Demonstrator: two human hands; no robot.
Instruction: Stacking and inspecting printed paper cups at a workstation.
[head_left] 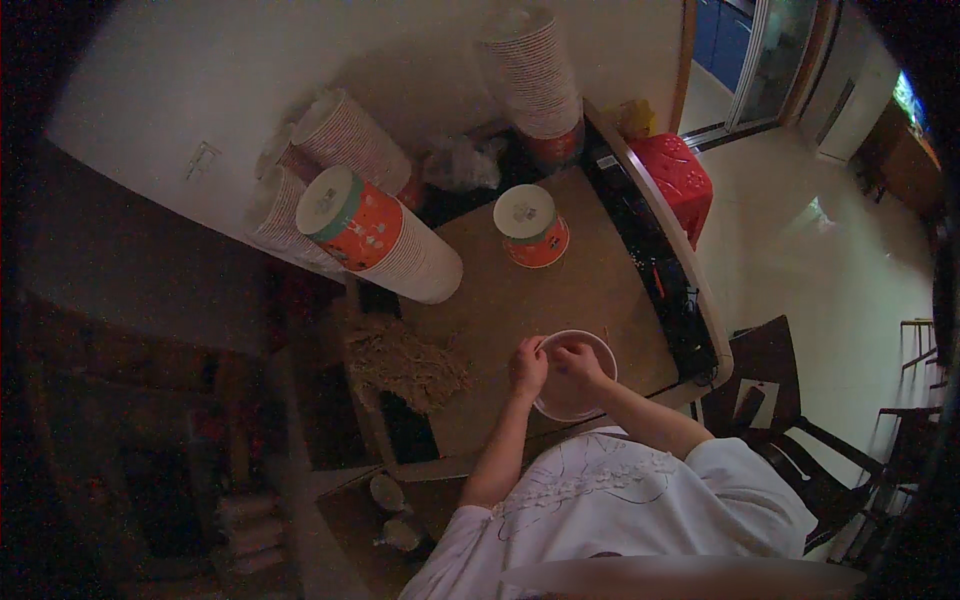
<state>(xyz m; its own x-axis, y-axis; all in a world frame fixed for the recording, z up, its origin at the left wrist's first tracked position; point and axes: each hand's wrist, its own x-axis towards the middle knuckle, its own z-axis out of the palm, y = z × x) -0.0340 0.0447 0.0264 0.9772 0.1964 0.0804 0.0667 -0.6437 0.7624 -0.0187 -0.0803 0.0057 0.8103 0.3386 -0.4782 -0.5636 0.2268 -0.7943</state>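
Both hands met over a white paper bowl point(573, 395) at the table's six o'clock edge: left hand point(528, 366) gripped its rim, right hand point(578, 363) reached inside, its grip unclear. An upturned orange cup point(531, 227) stood at twelve o'clock.

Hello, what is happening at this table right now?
A person in a white top works at a brown table. Both hands, the left hand and the right hand, are at the rim of a white paper cup. A pile of straw-like fibres lies to the left. An upside-down orange cup stands farther back, with long stacks of cups lying behind.
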